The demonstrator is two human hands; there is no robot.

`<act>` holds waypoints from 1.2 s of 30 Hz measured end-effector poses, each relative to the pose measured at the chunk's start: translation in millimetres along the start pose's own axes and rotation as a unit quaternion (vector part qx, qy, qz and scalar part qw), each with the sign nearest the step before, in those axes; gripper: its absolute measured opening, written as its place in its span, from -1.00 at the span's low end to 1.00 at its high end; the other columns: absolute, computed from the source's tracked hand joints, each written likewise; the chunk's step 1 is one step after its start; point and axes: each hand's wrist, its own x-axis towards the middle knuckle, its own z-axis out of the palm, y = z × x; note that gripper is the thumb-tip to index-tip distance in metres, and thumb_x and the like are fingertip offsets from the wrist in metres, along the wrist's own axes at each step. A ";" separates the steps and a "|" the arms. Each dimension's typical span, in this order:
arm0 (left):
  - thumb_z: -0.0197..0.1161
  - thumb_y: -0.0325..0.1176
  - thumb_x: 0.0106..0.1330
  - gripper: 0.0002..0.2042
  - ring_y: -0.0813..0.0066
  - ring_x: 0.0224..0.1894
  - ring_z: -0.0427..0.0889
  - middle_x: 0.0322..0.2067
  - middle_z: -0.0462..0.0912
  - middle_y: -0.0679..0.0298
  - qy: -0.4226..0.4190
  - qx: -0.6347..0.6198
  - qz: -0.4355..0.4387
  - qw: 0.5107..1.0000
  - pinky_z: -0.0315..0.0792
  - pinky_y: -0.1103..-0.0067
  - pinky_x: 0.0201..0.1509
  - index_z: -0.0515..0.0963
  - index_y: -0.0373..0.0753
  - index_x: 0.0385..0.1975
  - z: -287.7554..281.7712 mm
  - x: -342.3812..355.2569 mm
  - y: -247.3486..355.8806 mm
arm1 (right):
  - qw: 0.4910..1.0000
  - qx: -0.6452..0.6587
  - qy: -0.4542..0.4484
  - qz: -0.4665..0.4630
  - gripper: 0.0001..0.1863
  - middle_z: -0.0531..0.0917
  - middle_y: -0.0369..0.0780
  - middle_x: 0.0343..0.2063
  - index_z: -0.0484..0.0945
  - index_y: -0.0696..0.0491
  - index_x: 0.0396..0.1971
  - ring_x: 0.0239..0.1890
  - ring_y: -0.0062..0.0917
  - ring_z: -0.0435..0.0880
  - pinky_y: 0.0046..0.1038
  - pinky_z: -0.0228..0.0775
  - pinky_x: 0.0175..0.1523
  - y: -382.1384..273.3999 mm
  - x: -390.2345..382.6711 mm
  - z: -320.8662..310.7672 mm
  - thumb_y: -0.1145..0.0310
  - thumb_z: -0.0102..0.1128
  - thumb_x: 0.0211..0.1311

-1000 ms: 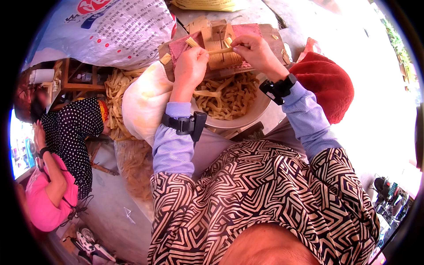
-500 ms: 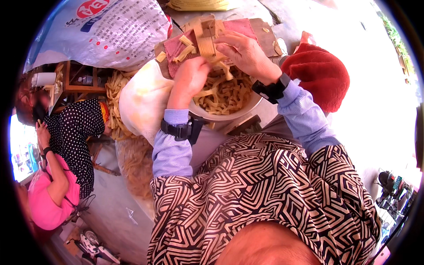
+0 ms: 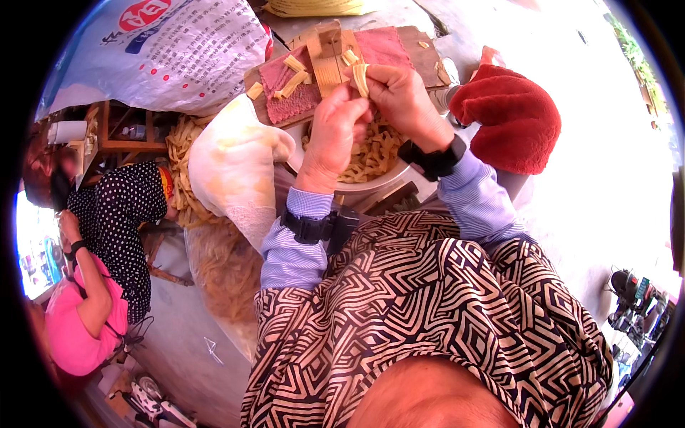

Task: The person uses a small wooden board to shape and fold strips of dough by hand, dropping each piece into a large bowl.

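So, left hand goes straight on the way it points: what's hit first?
The left hand would likely meet the pale strip held in the right hand first, though depth is unclear.

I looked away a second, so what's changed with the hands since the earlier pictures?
The left hand moved right, in close beside the right hand. A second ago both stretched a strip sideways between them; now the right hand pinches a pale yellow strip upright. The wooden block, pink cloth and bowl of strips stayed put.
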 end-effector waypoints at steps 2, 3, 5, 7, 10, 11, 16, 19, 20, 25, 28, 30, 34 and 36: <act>0.03 -0.41 0.31 -0.87 0.80 -0.58 0.28 -0.54 0.42 0.46 -0.005 -0.035 -0.004 0.999 0.12 0.85 -0.57 0.49 -0.20 -0.22 0.8 2.0 -6.0 | 0.988 -0.145 0.028 -0.042 -0.81 0.56 -0.08 -0.63 0.53 0.12 -0.47 -0.56 -0.23 0.59 -0.33 0.40 -0.46 0.8 -6.6 -2.7 0.29 0.13 0.17; 0.05 -0.41 0.29 -0.87 0.81 -0.57 0.28 -0.54 0.41 0.47 -0.009 -0.052 -0.008 0.999 0.13 0.86 -0.56 0.50 -0.18 -0.23 0.3 3.7 -9.1 | 0.981 -0.184 0.040 -0.055 -0.80 0.56 -0.08 -0.63 0.52 0.11 -0.48 -0.54 -0.19 0.59 -0.32 0.40 -0.46 -0.2 -8.3 -3.0 0.28 0.13 0.17; 0.05 -0.43 0.28 -0.88 0.79 -0.54 0.32 -0.53 0.39 0.49 -0.046 -0.032 -0.067 0.996 0.19 0.81 -0.55 0.50 -0.22 -0.24 -12.6 6.2 -9.6 | 0.969 -0.238 0.038 -0.056 -0.79 0.57 -0.08 -0.60 0.53 0.09 -0.48 -0.51 -0.17 0.58 -0.32 0.41 -0.45 -2.1 -9.7 -6.8 0.25 0.14 0.16; 0.07 -0.45 0.27 -0.88 0.71 -0.52 0.37 -0.51 0.41 0.47 -0.046 0.058 -0.023 0.997 0.26 0.73 -0.52 0.51 -0.25 -0.26 -21.4 10.8 -17.9 | 0.962 -0.270 0.010 -0.035 -0.79 0.57 -0.08 -0.57 0.56 0.06 -0.45 -0.48 -0.18 0.60 -0.32 0.41 -0.42 -3.7 -11.0 -13.5 0.22 0.14 0.16; 0.11 -0.48 0.21 -0.87 0.49 -0.48 0.47 -0.45 0.48 0.37 0.023 0.358 0.196 0.913 0.39 0.56 -0.42 0.52 -0.27 -0.27 -17.6 14.2 -25.9 | 0.977 -0.212 -0.023 0.029 -0.75 0.63 -0.14 -0.58 0.59 0.10 -0.39 -0.47 -0.28 0.64 -0.35 0.43 -0.39 10.8 -18.3 -13.3 0.21 0.12 0.23; 0.12 -0.50 0.19 -0.85 0.40 -0.44 0.50 -0.40 0.52 0.33 0.056 0.488 0.266 0.829 0.41 0.51 -0.36 0.52 -0.27 -0.25 -14.3 10.9 -23.9 | 0.987 -0.116 -0.050 0.101 -0.73 0.65 -0.17 -0.54 0.59 0.13 -0.35 -0.44 -0.32 0.65 -0.36 0.45 -0.35 21.0 -20.1 -11.7 0.21 0.11 0.25; 0.19 -0.56 0.12 -0.73 0.17 -0.23 0.56 -0.27 0.58 0.17 0.078 0.534 0.378 0.752 0.45 0.45 -0.12 0.52 -0.31 -0.14 -13.1 8.0 -37.5 | 0.777 0.491 -0.092 0.384 -0.65 0.66 -0.23 -0.30 0.55 0.26 -0.19 -0.26 -0.44 0.66 -0.42 0.51 -0.11 37.1 -31.7 -2.7 0.23 0.08 0.32; 0.20 -0.50 0.15 -0.79 0.18 -0.20 0.56 -0.29 0.57 0.11 0.069 0.411 0.326 0.848 0.45 0.44 -0.12 0.53 -0.33 -0.21 -5.9 4.7 -43.1 | 0.814 0.469 -0.116 0.322 -0.71 0.60 -0.17 -0.12 0.53 0.23 -0.11 -0.09 -0.47 0.60 -0.47 0.46 0.01 43.8 -36.1 -3.7 0.36 0.08 0.29; 0.19 -0.49 0.16 -0.81 0.18 -0.20 0.56 -0.28 0.57 0.09 0.080 0.421 0.306 0.850 0.45 0.44 -0.13 0.52 -0.33 -0.22 -1.4 3.3 -41.7 | 0.837 0.440 -0.116 0.304 -0.73 0.59 -0.16 -0.11 0.53 0.23 -0.11 -0.06 -0.50 0.58 -0.49 0.45 0.01 43.4 -35.9 -4.1 0.39 0.08 0.29; 0.15 -0.36 0.22 -0.84 0.08 -0.32 0.58 -0.40 0.55 0.09 0.160 0.499 0.238 0.818 0.44 0.36 -0.24 0.50 -0.33 -0.33 7.0 12.3 -31.8 | 0.986 0.127 0.047 0.094 -0.89 0.56 -0.30 -0.23 0.62 0.20 -0.41 -0.18 -0.58 0.55 -0.57 0.41 -0.11 40.1 -34.9 2.6 0.58 0.26 0.00; 0.11 -0.26 0.30 -0.81 0.33 -0.61 0.47 -0.62 0.45 0.26 0.177 0.322 0.127 0.921 0.32 0.49 -0.57 0.52 -0.26 -0.41 1.8 17.9 -39.9 | 0.995 -0.005 0.096 0.005 -0.87 0.56 -0.28 -0.23 0.62 0.16 -0.42 -0.18 -0.51 0.55 -0.54 0.41 -0.10 32.7 -36.3 -1.4 0.58 0.29 -0.04; 0.09 -0.22 0.33 -0.79 0.54 -0.73 0.34 -0.64 0.42 0.35 0.167 0.039 -0.130 0.977 0.18 0.61 -0.71 0.53 -0.23 -0.41 6.9 -1.4 -42.1 | 0.992 -0.040 0.117 -0.024 -0.88 0.56 -0.28 -0.25 0.62 0.15 -0.45 -0.17 -0.47 0.55 -0.52 0.41 -0.10 37.8 -35.7 -4.4 0.57 0.31 -0.07; 0.03 -0.26 0.38 -0.77 0.71 -0.68 0.24 -0.63 0.40 0.43 0.064 0.114 -0.097 0.987 0.13 0.72 -0.62 0.53 -0.27 -0.40 -18.5 -36.6 -57.9 | 0.999 0.031 0.034 0.020 -0.71 0.58 -0.26 -0.28 0.58 0.11 -0.21 -0.22 -0.52 0.56 -0.53 0.44 -0.14 56.2 -41.0 -15.6 0.53 0.33 -0.02; 0.09 -0.34 0.32 -0.84 0.44 -0.58 0.47 -0.61 0.46 0.20 0.063 0.418 0.077 0.903 0.33 0.49 -0.49 0.52 -0.30 -0.39 -34.5 -31.0 -51.9 | 0.971 0.171 -0.034 0.161 -0.58 0.57 -0.26 -0.26 0.52 0.12 -0.04 -0.24 -0.57 0.56 -0.55 0.46 -0.16 46.0 -39.4 -26.8 0.50 0.33 0.03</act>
